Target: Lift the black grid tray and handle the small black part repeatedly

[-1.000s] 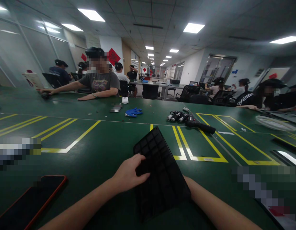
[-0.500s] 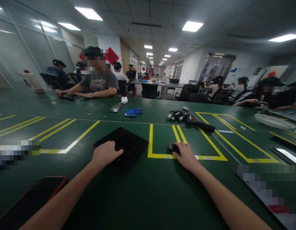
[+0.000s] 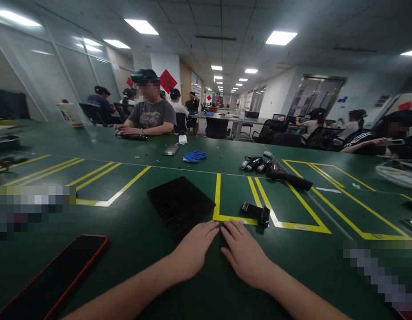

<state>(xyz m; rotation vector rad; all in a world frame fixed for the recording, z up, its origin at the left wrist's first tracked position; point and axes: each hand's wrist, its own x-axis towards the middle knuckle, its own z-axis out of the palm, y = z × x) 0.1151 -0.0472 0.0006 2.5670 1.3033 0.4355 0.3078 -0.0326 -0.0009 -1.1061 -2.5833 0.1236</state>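
My left hand [image 3: 193, 250] and my right hand [image 3: 245, 254] lie flat on the green table [image 3: 132, 240], side by side, fingertips almost touching, holding nothing. Just beyond my left fingers lies a black compartment tray [image 3: 180, 205]. A small black device [image 3: 255, 212] sits on the yellow tape line a little past my right hand, apart from it.
A black phone in a red case [image 3: 56, 278] lies at the near left. Further out are a blue glove [image 3: 194, 156], a cluster of small black parts [image 3: 255, 164] and a long black tool [image 3: 289, 179]. Other people sit along the far and right edges.
Both hands left the tray and the small device and drew back together to the table's near middle. The tray and the device stay where they were put down.
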